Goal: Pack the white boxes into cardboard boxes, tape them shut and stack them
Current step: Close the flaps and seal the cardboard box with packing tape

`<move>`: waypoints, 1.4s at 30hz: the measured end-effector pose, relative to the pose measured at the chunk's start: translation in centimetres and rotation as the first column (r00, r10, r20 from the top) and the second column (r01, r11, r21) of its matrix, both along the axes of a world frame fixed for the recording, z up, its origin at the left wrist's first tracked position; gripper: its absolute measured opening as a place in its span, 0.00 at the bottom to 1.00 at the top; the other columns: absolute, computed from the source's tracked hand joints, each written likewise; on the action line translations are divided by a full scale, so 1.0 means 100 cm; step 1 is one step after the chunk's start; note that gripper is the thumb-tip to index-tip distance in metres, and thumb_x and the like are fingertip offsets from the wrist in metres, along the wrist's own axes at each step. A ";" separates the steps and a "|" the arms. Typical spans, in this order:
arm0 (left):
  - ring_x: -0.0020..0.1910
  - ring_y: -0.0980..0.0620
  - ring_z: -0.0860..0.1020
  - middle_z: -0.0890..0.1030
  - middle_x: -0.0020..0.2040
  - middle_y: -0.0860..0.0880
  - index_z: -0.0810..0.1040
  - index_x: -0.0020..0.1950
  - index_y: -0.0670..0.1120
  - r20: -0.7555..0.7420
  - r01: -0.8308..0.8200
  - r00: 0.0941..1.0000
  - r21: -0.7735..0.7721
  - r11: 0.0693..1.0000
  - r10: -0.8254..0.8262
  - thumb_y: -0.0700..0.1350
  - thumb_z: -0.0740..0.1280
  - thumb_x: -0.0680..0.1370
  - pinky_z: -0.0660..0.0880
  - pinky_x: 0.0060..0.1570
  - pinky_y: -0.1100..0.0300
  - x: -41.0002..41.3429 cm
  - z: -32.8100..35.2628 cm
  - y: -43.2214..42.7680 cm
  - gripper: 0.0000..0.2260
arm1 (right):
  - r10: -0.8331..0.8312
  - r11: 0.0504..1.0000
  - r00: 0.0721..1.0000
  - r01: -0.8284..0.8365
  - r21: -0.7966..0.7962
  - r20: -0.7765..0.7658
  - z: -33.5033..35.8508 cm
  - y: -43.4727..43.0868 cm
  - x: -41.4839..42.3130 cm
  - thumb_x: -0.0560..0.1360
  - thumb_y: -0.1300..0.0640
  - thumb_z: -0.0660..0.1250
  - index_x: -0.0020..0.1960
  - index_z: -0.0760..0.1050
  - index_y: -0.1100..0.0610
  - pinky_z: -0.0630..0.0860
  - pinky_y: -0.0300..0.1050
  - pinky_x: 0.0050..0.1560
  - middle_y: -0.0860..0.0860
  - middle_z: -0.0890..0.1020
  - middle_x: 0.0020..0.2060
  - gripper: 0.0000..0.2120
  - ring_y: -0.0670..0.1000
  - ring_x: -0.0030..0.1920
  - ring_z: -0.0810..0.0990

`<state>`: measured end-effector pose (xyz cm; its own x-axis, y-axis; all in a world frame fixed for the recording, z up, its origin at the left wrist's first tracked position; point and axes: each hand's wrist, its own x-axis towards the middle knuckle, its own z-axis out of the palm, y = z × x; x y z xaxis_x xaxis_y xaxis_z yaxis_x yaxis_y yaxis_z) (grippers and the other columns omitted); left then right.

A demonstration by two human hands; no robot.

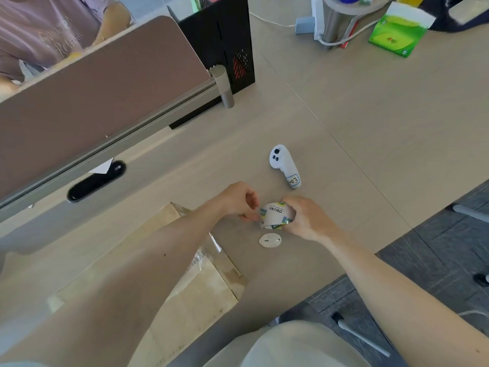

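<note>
A roll of clear tape (275,214) with a white printed core is held just above the desk. My right hand (307,221) grips the roll from the right. My left hand (239,201) pinches at the roll's left edge with thumb and forefinger. A cardboard box (201,290) lies under my left forearm at the desk's near edge, its flaps down and a strip of clear tape (214,242) on its top. No white boxes are in sight.
A white controller (284,165) lies beyond the hands and a small white oval disc (270,240) just in front of them. A desk divider (105,102), a black perforated bin (225,41) and a green tissue pack (397,33) stand further back. Another person sits behind the divider.
</note>
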<state>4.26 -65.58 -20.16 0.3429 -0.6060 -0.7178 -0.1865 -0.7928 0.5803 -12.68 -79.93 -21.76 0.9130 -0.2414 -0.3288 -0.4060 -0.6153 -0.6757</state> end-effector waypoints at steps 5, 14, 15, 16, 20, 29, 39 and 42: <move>0.33 0.51 0.79 0.82 0.42 0.47 0.81 0.51 0.41 0.054 0.026 0.998 0.063 0.998 -0.029 0.33 0.79 0.66 0.77 0.30 0.63 0.005 -0.015 -0.012 0.16 | 0.046 0.947 0.991 -0.084 -0.309 -0.127 -0.006 -0.008 0.003 0.68 0.55 0.68 0.55 0.74 0.48 0.60 0.46 0.48 0.49 0.80 0.45 0.16 0.54 0.51 0.76; 0.40 0.50 0.76 0.78 0.44 0.49 0.77 0.43 0.47 0.254 0.034 0.965 0.135 0.990 -0.067 0.33 0.76 0.65 0.74 0.37 0.59 0.006 -0.041 -0.019 0.14 | 0.102 0.895 0.983 -0.159 -0.417 -0.155 -0.007 0.008 0.009 0.71 0.46 0.70 0.66 0.69 0.46 0.60 0.49 0.51 0.49 0.78 0.51 0.24 0.54 0.54 0.74; 0.39 0.49 0.76 0.78 0.43 0.48 0.75 0.42 0.47 0.277 0.047 0.957 0.148 0.988 -0.087 0.34 0.75 0.65 0.75 0.37 0.57 0.004 -0.042 -0.020 0.13 | 0.102 0.893 0.984 -0.155 -0.422 -0.147 -0.008 0.008 0.010 0.72 0.46 0.70 0.66 0.69 0.45 0.60 0.49 0.50 0.49 0.78 0.51 0.25 0.54 0.54 0.74; 0.39 0.47 0.76 0.78 0.43 0.47 0.74 0.40 0.48 0.309 0.068 0.944 0.163 0.984 -0.116 0.34 0.75 0.65 0.75 0.37 0.57 0.003 -0.043 -0.022 0.13 | 0.108 0.891 0.983 -0.161 -0.424 -0.146 -0.007 0.009 0.012 0.72 0.46 0.70 0.67 0.69 0.45 0.60 0.48 0.49 0.48 0.78 0.51 0.25 0.54 0.54 0.74; 0.48 0.42 0.77 0.73 0.54 0.45 0.76 0.51 0.45 0.469 0.157 0.834 0.303 0.940 -0.291 0.48 0.82 0.64 0.73 0.47 0.52 0.010 -0.036 -0.024 0.22 | 0.116 0.901 0.979 -0.175 -0.397 -0.168 -0.004 0.011 0.013 0.72 0.47 0.70 0.66 0.68 0.46 0.60 0.48 0.48 0.49 0.79 0.51 0.24 0.55 0.54 0.75; 0.56 0.40 0.77 0.75 0.56 0.45 0.76 0.53 0.49 0.576 0.068 0.798 0.207 0.976 -0.178 0.48 0.75 0.74 0.73 0.54 0.51 0.033 -0.003 0.004 0.13 | 0.106 0.963 0.962 -0.162 -0.216 -0.251 0.020 -0.003 0.013 0.67 0.37 0.70 0.73 0.62 0.43 0.66 0.51 0.60 0.48 0.74 0.61 0.38 0.54 0.64 0.70; 0.45 0.43 0.78 0.78 0.49 0.48 0.77 0.48 0.45 0.769 -0.261 0.432 -0.392 0.882 0.470 0.47 0.63 0.81 0.77 0.47 0.47 0.029 0.093 0.134 0.07 | 0.159 0.984 0.963 -0.137 -0.114 0.218 0.115 0.066 0.077 0.76 0.49 0.66 0.68 0.73 0.54 0.66 0.46 0.64 0.50 0.76 0.59 0.23 0.53 0.63 0.71; 0.46 0.42 0.79 0.79 0.50 0.47 0.78 0.51 0.44 0.783 -0.302 0.346 -0.429 0.851 0.517 0.45 0.65 0.80 0.76 0.49 0.47 0.004 0.099 0.194 0.05 | 0.349 0.936 0.887 -0.317 -0.151 0.302 0.128 0.139 0.082 0.76 0.55 0.67 0.67 0.75 0.57 0.66 0.48 0.66 0.53 0.78 0.60 0.19 0.55 0.64 0.72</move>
